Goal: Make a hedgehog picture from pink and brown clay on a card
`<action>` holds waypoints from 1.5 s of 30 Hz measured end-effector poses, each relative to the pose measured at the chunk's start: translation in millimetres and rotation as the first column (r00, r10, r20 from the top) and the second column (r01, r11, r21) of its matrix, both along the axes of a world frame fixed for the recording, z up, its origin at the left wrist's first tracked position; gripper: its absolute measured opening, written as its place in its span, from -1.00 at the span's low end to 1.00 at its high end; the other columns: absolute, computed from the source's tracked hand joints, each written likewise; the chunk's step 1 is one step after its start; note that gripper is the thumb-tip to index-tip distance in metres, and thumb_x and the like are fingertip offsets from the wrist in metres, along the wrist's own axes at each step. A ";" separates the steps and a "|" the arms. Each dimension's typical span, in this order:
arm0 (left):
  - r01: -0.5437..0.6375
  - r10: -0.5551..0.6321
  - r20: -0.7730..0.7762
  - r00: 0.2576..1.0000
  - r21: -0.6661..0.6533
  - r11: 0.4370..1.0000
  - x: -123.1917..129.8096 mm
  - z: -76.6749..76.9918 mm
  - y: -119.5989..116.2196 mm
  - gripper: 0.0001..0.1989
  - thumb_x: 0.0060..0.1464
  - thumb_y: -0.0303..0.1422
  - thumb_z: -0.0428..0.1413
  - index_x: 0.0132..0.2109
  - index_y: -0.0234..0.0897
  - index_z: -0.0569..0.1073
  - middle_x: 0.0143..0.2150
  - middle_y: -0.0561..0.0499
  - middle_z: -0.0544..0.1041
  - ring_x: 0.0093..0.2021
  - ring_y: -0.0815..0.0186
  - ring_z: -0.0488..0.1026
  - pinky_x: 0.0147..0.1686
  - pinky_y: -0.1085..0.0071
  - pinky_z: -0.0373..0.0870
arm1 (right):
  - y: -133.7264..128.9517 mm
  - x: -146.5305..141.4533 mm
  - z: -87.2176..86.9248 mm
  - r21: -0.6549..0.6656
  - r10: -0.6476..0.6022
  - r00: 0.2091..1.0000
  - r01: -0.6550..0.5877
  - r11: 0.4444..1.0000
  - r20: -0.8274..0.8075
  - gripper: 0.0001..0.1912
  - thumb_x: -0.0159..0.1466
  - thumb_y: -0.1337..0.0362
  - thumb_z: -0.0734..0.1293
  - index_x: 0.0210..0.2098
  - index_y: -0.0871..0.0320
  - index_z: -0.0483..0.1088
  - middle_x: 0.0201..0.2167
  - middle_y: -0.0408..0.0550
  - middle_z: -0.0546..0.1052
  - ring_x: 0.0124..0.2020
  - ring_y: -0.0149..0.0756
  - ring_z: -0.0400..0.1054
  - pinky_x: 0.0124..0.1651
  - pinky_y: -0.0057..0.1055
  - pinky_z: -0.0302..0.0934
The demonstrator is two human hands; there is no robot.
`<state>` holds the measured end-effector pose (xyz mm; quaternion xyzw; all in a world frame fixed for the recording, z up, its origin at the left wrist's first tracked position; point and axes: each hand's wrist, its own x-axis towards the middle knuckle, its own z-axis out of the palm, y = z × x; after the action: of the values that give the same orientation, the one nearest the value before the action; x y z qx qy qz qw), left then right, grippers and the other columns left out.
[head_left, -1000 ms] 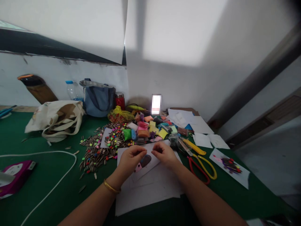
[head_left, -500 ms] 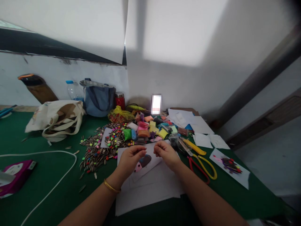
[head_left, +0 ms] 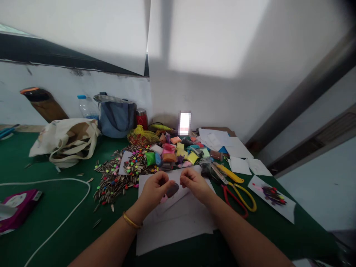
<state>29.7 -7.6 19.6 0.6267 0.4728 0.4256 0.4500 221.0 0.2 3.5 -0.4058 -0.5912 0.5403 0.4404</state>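
Observation:
White sheets of paper (head_left: 180,226) lie stacked in front of me, the top one bearing a flat figure (head_left: 172,190) with a dark grey body and a pink head. Above its left part is my left hand (head_left: 155,188), thumb and fingers pinched together and partly covering the figure. My right hand (head_left: 194,185) hovers just to the right, also closed in a pinch, its fingertips a small gap from the left hand's. Whatever either pinch holds is too small to make out. A gold bangle (head_left: 132,220) circles the left wrist.
Striped sunflower seeds (head_left: 111,185) and coloured pom-poms spread at left. Behind my hands are packets of coloured clay (head_left: 169,157). Right of the paper lie red and yellow scissor handles (head_left: 244,198), a yellow utility knife (head_left: 230,173) and a decorated card (head_left: 274,196).
My hands have drawn slightly closer together. The left thumb has come lower over the figure, covering more of its body and pink head.

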 end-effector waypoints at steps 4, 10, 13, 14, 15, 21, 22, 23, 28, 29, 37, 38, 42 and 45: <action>0.010 0.006 -0.129 0.992 0.119 0.993 -1.9 -3.6 -0.2 -0.67 0.08 -0.20 0.11 -0.53 -0.27 0.25 -0.58 0.16 0.21 -0.53 0.44 0.17 -0.52 0.49 0.09 | -0.1 -1.2 -1.9 0.011 0.027 1.000 -0.027 1.000 -0.002 -0.68 0.20 0.01 0.35 -0.39 0.14 0.29 -0.50 -0.18 0.38 -0.48 -0.39 0.26 -0.38 -0.42 0.15; 0.033 -0.029 -0.044 0.999 0.099 0.995 -1.4 -9.3 3.1 -0.90 0.03 -0.33 0.13 -0.33 -0.27 0.40 -0.40 0.09 0.40 -0.37 0.37 0.35 -0.35 0.45 0.29 | 2.5 -3.8 -8.1 -0.025 -0.011 0.999 0.010 1.000 -0.030 -0.77 0.13 0.14 0.41 -0.34 0.14 0.34 -0.43 -0.17 0.41 -0.41 -0.37 0.30 -0.30 -0.39 0.20; 0.025 -0.025 -0.007 1.000 0.068 0.997 -0.7 -11.5 4.4 -0.91 0.02 -0.35 0.13 -0.29 -0.27 0.42 -0.37 0.07 0.43 -0.35 0.36 0.38 -0.32 0.44 0.33 | 2.4 -5.0 -10.2 -0.041 -0.026 0.999 0.024 0.999 -0.033 -0.79 0.11 0.21 0.41 -0.31 0.13 0.36 -0.38 -0.15 0.45 -0.35 -0.34 0.34 -0.24 -0.37 0.21; 0.024 -0.025 0.003 1.000 0.059 0.998 -0.4 -11.6 4.3 -0.90 0.02 -0.35 0.14 -0.29 -0.27 0.42 -0.38 0.07 0.43 -0.36 0.36 0.39 -0.33 0.44 0.34 | 1.8 -5.1 -10.1 -0.036 -0.021 0.999 0.019 0.999 -0.032 -0.80 0.11 0.22 0.41 -0.31 0.14 0.36 -0.38 -0.15 0.45 -0.35 -0.34 0.34 -0.25 -0.37 0.21; 0.028 -0.028 0.009 1.000 0.049 0.998 -0.1 -11.2 3.9 -0.89 0.01 -0.34 0.14 -0.29 -0.27 0.42 -0.38 0.08 0.43 -0.37 0.37 0.39 -0.34 0.44 0.34 | 1.0 -5.2 -9.7 -0.027 -0.014 0.999 0.013 1.000 -0.031 -0.81 0.12 0.23 0.40 -0.31 0.14 0.37 -0.39 -0.15 0.45 -0.36 -0.35 0.34 -0.26 -0.38 0.21; 0.093 -0.093 -0.014 0.996 -0.016 0.996 4.2 -2.3 -2.9 -0.84 0.00 -0.29 0.18 -0.40 -0.27 0.38 -0.53 0.13 0.41 -0.52 0.41 0.35 -0.51 0.50 0.29 | -5.5 -6.3 -1.0 0.085 -0.042 0.997 0.037 0.996 0.061 -0.87 0.17 0.24 0.36 -0.30 0.14 0.43 -0.38 -0.13 0.48 -0.33 -0.33 0.35 -0.26 -0.39 0.21; 0.110 -0.111 -0.038 0.993 -0.026 0.994 4.6 -1.3 -3.8 -0.83 0.00 -0.29 0.18 -0.41 -0.27 0.38 -0.54 0.14 0.41 -0.53 0.41 0.35 -0.51 0.49 0.28 | -6.5 -6.9 1.0 0.113 -0.054 0.994 0.043 0.993 0.097 -0.88 0.18 0.25 0.35 -0.28 0.14 0.44 -0.37 -0.12 0.49 -0.31 -0.32 0.36 -0.24 -0.38 0.22; 0.122 -0.124 -0.071 0.990 -0.028 0.992 4.7 -0.9 -4.3 -0.83 0.00 -0.29 0.18 -0.42 -0.27 0.38 -0.55 0.13 0.42 -0.53 0.41 0.36 -0.51 0.49 0.28 | -7.5 -7.5 3.1 0.138 -0.059 0.990 0.041 0.990 0.132 -0.88 0.20 0.27 0.33 -0.28 0.14 0.45 -0.35 -0.11 0.50 -0.30 -0.31 0.37 -0.23 -0.38 0.22; 0.078 -0.032 -0.329 0.944 0.128 0.989 0.9 -4.9 -4.2 -0.84 0.05 -0.30 0.16 -0.43 -0.26 0.42 -0.50 0.09 0.46 -0.46 0.35 0.38 -0.45 0.46 0.24 | -12.7 -10.0 11.4 0.242 -0.042 0.960 -0.027 0.970 0.277 -0.86 0.26 0.30 0.28 -0.29 0.12 0.50 -0.35 -0.10 0.53 -0.30 -0.32 0.38 -0.23 -0.40 0.21; 0.078 -0.001 -0.384 0.923 0.186 0.979 0.0 -5.8 -4.3 -0.85 0.06 -0.31 0.15 -0.43 -0.26 0.43 -0.49 0.08 0.46 -0.44 0.34 0.37 -0.43 0.44 0.23 | -13.5 -10.3 11.8 0.257 -0.047 0.953 -0.033 0.966 0.299 -0.86 0.27 0.30 0.28 -0.29 0.12 0.50 -0.35 -0.10 0.53 -0.32 -0.33 0.37 -0.26 -0.41 0.20; 0.254 0.083 -0.593 0.801 0.463 0.849 1.0 -2.5 -8.4 -0.83 0.20 -0.35 0.06 -0.36 -0.23 0.47 -0.37 0.00 0.47 -0.33 0.29 0.36 -0.33 0.38 0.19 | -12.0 -9.9 7.7 0.235 -0.084 0.918 -0.010 0.972 0.387 -0.91 0.22 0.28 0.33 -0.34 0.14 0.48 -0.44 -0.13 0.48 -0.42 -0.37 0.30 -0.37 -0.44 0.13; 0.256 0.077 -0.593 0.801 0.456 0.852 1.3 -2.2 -8.7 -0.80 0.22 -0.34 0.04 -0.37 -0.24 0.46 -0.37 0.00 0.46 -0.33 0.29 0.36 -0.33 0.38 0.19 | -11.5 -9.8 7.8 0.201 -0.072 0.931 -0.001 0.980 0.358 -0.89 0.23 0.26 0.32 -0.34 0.15 0.47 -0.44 -0.12 0.48 -0.41 -0.36 0.31 -0.36 -0.44 0.15; 0.211 0.055 -0.538 0.841 0.419 0.883 0.8 -3.2 -8.8 -0.84 0.20 -0.33 0.06 -0.34 -0.24 0.45 -0.37 0.01 0.47 -0.32 0.30 0.37 -0.31 0.39 0.23 | -9.1 -10.0 8.4 0.052 -0.022 0.972 0.011 0.999 0.233 -0.88 0.20 0.24 0.31 -0.37 0.17 0.42 -0.48 -0.14 0.45 -0.42 -0.36 0.31 -0.36 -0.44 0.16; 0.172 0.034 -0.482 0.875 0.377 0.910 0.5 -4.3 -8.0 -0.89 0.17 -0.34 0.09 -0.32 -0.23 0.46 -0.36 0.03 0.50 -0.32 0.31 0.39 -0.30 0.39 0.25 | -7.3 -10.2 7.7 -0.010 -0.006 0.987 0.008 1.000 0.159 -0.86 0.18 0.21 0.31 -0.40 0.15 0.37 -0.51 -0.18 0.40 -0.45 -0.37 0.29 -0.37 -0.44 0.15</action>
<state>30.2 -15.6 15.3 0.8089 0.4466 0.3301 0.1933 210.8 -7.1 11.2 -0.4521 -0.6201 0.5077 0.3916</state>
